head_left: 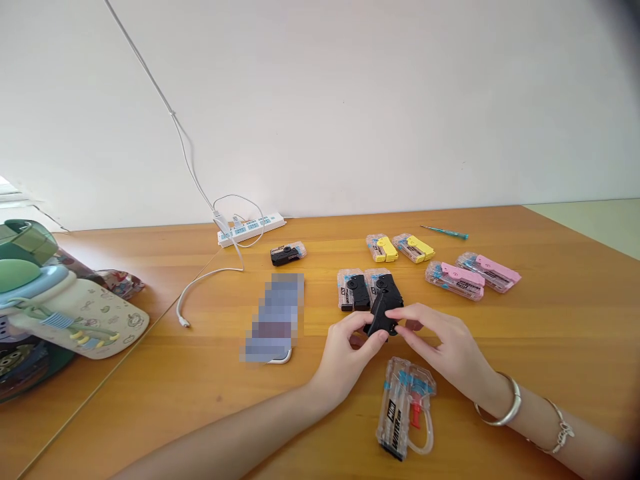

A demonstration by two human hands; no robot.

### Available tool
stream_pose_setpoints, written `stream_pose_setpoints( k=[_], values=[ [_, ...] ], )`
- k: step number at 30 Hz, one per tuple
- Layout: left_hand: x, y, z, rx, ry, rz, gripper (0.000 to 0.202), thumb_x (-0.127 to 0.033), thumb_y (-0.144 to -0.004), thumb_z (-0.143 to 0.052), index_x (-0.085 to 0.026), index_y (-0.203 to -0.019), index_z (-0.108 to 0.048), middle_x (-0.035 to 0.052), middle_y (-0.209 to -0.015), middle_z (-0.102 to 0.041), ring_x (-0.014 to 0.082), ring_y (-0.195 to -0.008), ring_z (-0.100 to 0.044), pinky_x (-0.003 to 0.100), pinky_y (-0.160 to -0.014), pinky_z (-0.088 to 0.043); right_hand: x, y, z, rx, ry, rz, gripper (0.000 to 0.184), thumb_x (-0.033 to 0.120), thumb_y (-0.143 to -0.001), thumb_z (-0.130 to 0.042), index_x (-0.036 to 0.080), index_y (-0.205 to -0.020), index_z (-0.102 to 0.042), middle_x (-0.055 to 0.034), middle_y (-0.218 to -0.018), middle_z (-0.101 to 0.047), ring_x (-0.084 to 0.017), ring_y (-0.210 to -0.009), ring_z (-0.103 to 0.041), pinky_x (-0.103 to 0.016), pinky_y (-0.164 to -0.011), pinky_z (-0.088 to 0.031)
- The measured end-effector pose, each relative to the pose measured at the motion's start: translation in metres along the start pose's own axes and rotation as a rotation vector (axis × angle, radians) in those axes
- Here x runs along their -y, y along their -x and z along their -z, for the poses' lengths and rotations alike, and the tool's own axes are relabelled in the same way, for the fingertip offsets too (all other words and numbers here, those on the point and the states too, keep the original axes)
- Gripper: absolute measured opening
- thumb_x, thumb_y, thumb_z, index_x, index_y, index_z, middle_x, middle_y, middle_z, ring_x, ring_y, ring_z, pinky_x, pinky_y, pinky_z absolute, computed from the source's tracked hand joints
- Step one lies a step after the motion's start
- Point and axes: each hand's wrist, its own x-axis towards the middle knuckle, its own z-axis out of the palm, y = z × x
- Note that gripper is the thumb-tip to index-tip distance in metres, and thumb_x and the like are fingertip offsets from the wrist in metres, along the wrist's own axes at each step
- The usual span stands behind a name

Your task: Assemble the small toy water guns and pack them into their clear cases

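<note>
against a white wall (350, 100), a wooden table (545, 360) is set, with small items spread across it. at the far left, a cream and green bottle (65, 313) is propped at the table's edge, with a crumpled printed wrapper (120, 283) just behind it. along the far edge, a white power strip (251, 230) is placed, and a white cable (210, 280) is looped from it across the table. left of centre, a flat object (275, 320) is laid down, its surface blurred beyond telling. clear plastic packs are set out in groups: two with pink parts (455, 280) at the right, two with yellow parts (381, 248) at the far side, two with black parts (353, 291) at the centre, and a smaller black one (287, 253) further left. a teal screwdriver (445, 232) is lying beyond the yellow packs. a clear pack with a red part (405, 407) is placed on the near side, just below the hands. a black plastic piece (383, 317) is held above the table, just near the central black packs. it is grasped from both sides: the left hand (347, 357) is curled around its lower end, and the right hand (445, 340) is pinching its upper side. a silver bangle (503, 403) and a chain bracelet (560, 430) are worn on the right arm.
</note>
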Motion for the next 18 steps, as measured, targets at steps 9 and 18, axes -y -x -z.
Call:
stream_pose_setpoints(
  k=[9,18],
  values=[
    [-0.002,0.0,0.001,0.024,0.015,0.014,0.023,-0.03,-0.084,-0.05,-0.013,-0.087,-0.065,0.0062,-0.087,-0.066,0.018,-0.08,-0.058,0.023,-0.063,-0.044,-0.014,-0.023,0.043,0.415,0.109,-0.315,0.015,0.034,-0.088,-0.042,0.025,-0.093,-0.053,0.001,-0.078,-0.067,-0.017,-0.071,-0.063,-0.028,-0.06,-0.045],
    [-0.004,0.003,0.0,0.029,-0.083,-0.016,0.015,-0.027,-0.077,-0.058,-0.015,-0.076,-0.068,0.0051,-0.082,-0.065,0.0163,-0.074,-0.057,0.02,-0.054,-0.037,-0.032,-0.018,0.063,0.811,0.151,-0.375,0.012,0.025,-0.068,-0.059,0.024,-0.079,-0.054,0.0027,-0.07,-0.062,-0.016,-0.06,-0.057,-0.024,-0.048,-0.036]
  ],
)
